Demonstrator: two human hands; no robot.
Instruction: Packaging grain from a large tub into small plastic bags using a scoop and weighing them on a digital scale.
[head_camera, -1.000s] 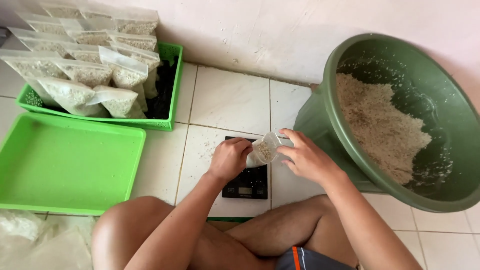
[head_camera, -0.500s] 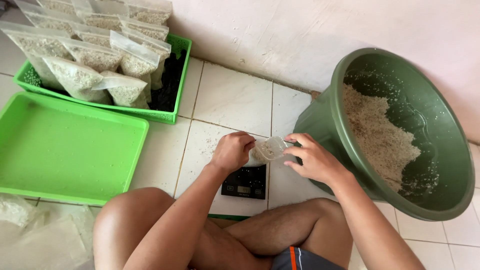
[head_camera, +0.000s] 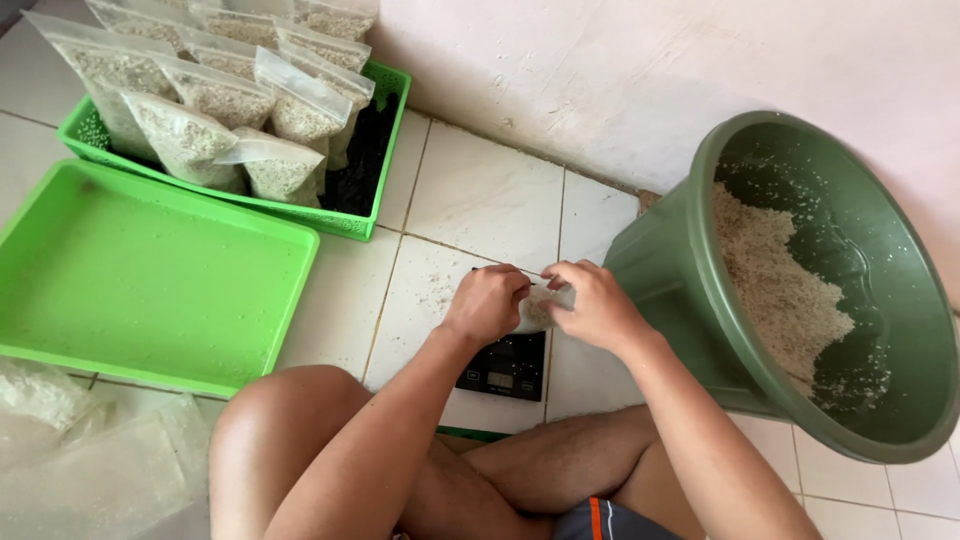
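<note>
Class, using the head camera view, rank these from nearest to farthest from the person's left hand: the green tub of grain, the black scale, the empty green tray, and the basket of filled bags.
1. Black scale: just below the left hand, on the floor tiles.
2. Green tub: to the right, past the right hand.
3. Empty green tray: to the left.
4. Basket of filled bags: upper left, by the wall.

The tub and tray are close to call.
</note>
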